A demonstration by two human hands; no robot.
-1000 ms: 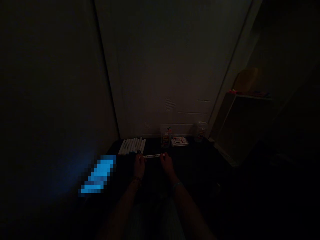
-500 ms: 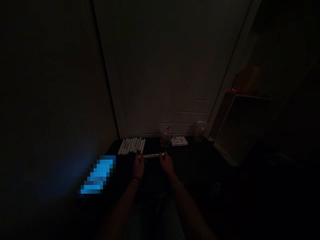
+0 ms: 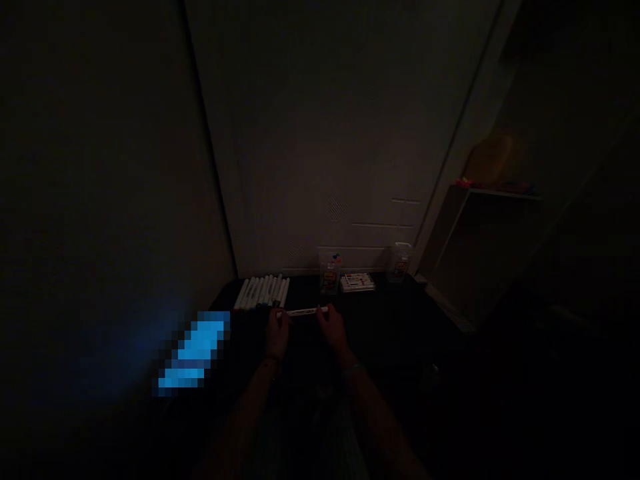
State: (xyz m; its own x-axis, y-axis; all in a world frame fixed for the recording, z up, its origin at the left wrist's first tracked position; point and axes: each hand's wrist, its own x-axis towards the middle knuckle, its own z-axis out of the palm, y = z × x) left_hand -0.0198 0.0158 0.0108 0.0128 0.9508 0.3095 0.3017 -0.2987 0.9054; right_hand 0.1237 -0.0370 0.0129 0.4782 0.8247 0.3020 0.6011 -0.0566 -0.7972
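A white marker (image 3: 303, 312) with dark print on its barrel is held level above the dark table (image 3: 390, 327). My left hand (image 3: 278, 328) is closed on its left end, and my right hand (image 3: 332, 324) pinches its right end. Just beyond my left hand, several white markers (image 3: 261, 292) lie side by side in a row. Past my right hand lies a flat clear pack of white markers (image 3: 357, 282). The light is very dim, so the fine position of the fingers is hard to see.
A clear plastic container (image 3: 329, 273) with a printed label stands behind the held marker. A second clear container (image 3: 399, 263) is at the back right. On the left glows a pixelated blue screen (image 3: 197, 350). A pale wall (image 3: 320, 133) rises behind the table, with a box-like cabinet (image 3: 480, 247) to the right.
Both hands keep hold of the marker in nearly the same place. The whole view has shifted very slightly.
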